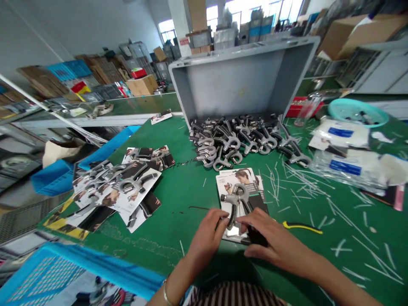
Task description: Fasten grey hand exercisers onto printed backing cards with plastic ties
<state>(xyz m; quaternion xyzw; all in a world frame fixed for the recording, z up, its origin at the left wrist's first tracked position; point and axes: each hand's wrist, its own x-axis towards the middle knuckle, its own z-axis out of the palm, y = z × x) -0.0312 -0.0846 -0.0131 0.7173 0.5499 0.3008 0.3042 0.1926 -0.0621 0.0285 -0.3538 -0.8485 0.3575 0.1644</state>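
A grey hand grip exerciser [241, 194] with black handles lies on a printed backing card [224, 185] in front of me. My left hand [208, 233] is closed at its left handle, thumb and fingertips together there. Across the right handle lies my right hand [272, 238], fingers bent over it and the thumb lower down; its fingertips come close to the left hand's. Part of the card and of the handle is hidden under the right hand. Beyond the card lies a heap of loose hand grip exercisers [229, 140], spilling from a tipped grey crate [236, 91].
Carded exercisers [127, 191] are piled on the left. Yellow-handled cutters [302, 227] and scattered white ties [306, 182] lie to the right, with plastic bags [346, 168] and a turquoise basin [358, 111] beyond. A blue basket [79, 263] stands at the lower left.
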